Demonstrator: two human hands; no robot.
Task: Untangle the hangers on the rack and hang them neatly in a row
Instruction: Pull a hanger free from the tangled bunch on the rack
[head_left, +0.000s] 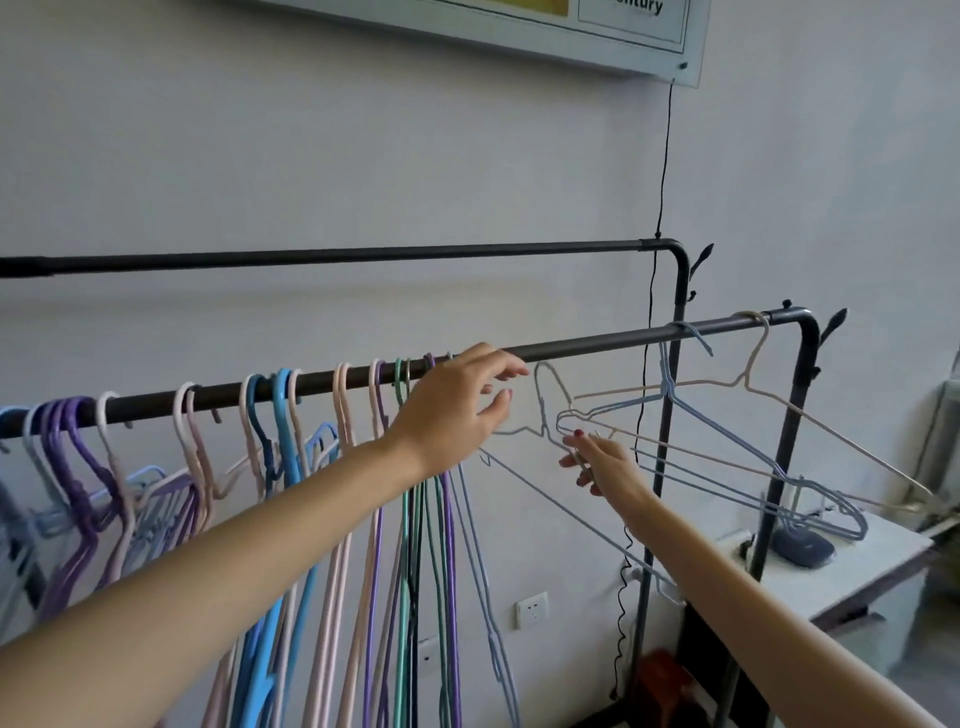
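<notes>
Your right hand is pinching the wire of a grey-blue hanger hanging free just under the front rail. Your left hand is reaching open-fingered, gripping nothing. More hangers are crowding the rail's left; two are hanging right.

left hand: open, at front rail | right hand: pinching blue-grey hanger, unhooked below the rail

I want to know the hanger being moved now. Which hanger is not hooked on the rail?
The light blue wire hanger between the hands: its hook hangs free below the front rail, near the right hand. All others hook over the rail.
</notes>
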